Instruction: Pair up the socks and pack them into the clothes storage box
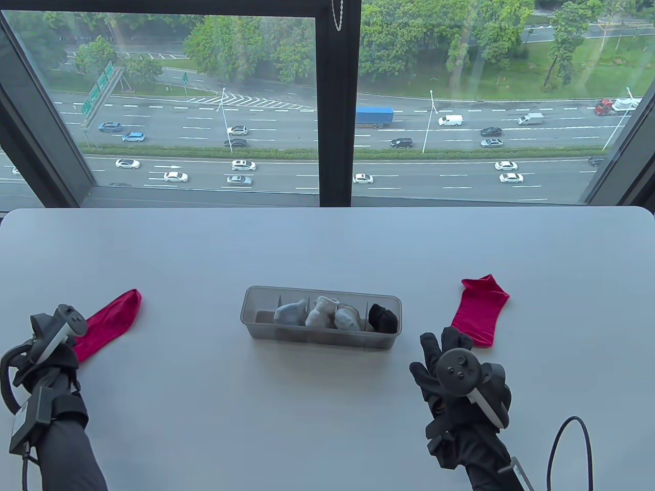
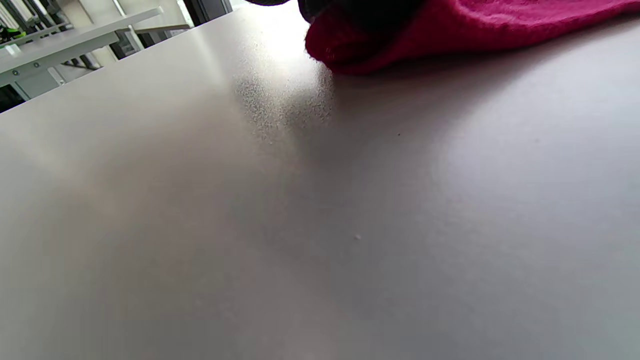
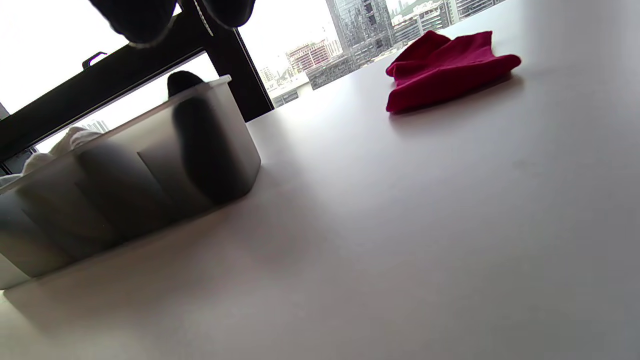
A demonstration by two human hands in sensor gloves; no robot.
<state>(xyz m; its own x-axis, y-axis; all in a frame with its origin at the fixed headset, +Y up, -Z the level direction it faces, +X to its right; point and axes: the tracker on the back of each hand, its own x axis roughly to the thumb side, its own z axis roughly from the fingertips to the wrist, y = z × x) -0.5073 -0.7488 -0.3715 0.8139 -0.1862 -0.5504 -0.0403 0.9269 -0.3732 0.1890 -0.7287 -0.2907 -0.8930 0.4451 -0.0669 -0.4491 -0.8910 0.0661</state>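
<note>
A clear storage box [image 1: 254,294] stands mid-table with dividers. It holds rolled pale grey and white socks [image 1: 320,312] and a black pair [image 1: 384,318] in its right end. One red sock [image 1: 112,317] lies at the left. My left hand [image 1: 69,345] grips its near end, and dark fingers [image 2: 365,12] bunch the red fabric [image 2: 450,35]. A second red sock [image 1: 481,312] lies right of the box. My right hand [image 1: 440,355] hovers just short of it, fingers straight and empty, its fingertips [image 3: 140,20] above the box wall [image 3: 125,170].
The grey table [image 1: 327,245] ends at a window along its far edge. A black cable [image 1: 568,450] loops at the lower right near my right wrist. In the left wrist view, shelving [image 2: 60,45] stands beyond the table's edge.
</note>
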